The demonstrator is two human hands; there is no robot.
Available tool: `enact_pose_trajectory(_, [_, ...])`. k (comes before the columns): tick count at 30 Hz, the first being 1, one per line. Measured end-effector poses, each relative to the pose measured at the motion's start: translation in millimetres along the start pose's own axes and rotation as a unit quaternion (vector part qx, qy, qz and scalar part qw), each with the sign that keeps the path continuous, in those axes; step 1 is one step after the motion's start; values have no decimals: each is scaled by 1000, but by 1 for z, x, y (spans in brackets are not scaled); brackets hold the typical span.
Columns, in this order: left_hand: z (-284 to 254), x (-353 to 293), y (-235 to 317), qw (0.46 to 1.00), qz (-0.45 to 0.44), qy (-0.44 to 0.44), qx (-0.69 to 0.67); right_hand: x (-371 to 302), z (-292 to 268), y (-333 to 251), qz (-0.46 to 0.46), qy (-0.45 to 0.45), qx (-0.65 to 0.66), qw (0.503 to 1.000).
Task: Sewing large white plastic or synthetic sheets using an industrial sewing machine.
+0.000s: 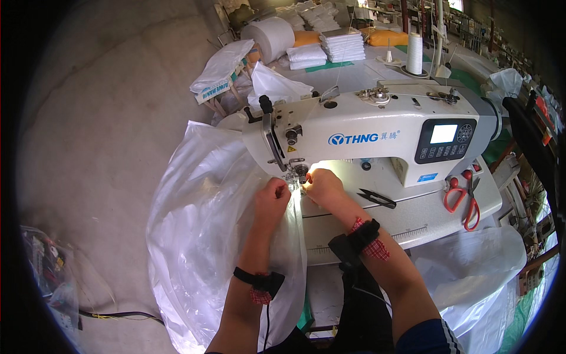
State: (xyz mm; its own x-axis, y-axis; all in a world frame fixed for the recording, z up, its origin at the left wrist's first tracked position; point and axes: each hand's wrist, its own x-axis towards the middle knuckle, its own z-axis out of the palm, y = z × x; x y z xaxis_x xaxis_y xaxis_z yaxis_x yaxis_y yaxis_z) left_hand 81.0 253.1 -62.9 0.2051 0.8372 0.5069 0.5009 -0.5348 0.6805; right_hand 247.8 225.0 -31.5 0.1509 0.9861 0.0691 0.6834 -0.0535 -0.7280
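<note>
Your left hand (272, 196) is closed, pinching the clear plastic sheet (206, 236) just left of the needle (299, 177), centre frame. Your right hand (321, 184) grips the same sheet's edge, fingers curled, touching the presser foot. The sheet billows down the lower left. The white sewing machine (365, 138) carries a blue logo at mid-body, a dark control panel (445, 140) on its right and a small yellow warning label (291, 149) near the head. Red scissors (463, 197) lie on the surface (413, 218) at right; folded white bags (343, 45) are stacked at the top.
</note>
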Motion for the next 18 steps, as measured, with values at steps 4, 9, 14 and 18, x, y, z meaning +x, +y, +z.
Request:
enact_pose_trajectory(4, [2, 0, 2, 1000, 4, 3, -20, -1, -1, -1, -3, 13, 10, 1000])
enact_pose_trajectory(9, [4, 3, -4, 999, -18, 5, -48, 2, 0, 0, 1, 5, 8, 1000])
enact_pose_trajectory(14, [3, 2, -7, 1000, -15, 0, -23, 0, -2, -3, -5, -11, -1, 1000])
enact_pose_trajectory(18, [4, 0, -1, 1000, -11, -1, -25, -1, -2, -1, -3, -13, 6, 1000])
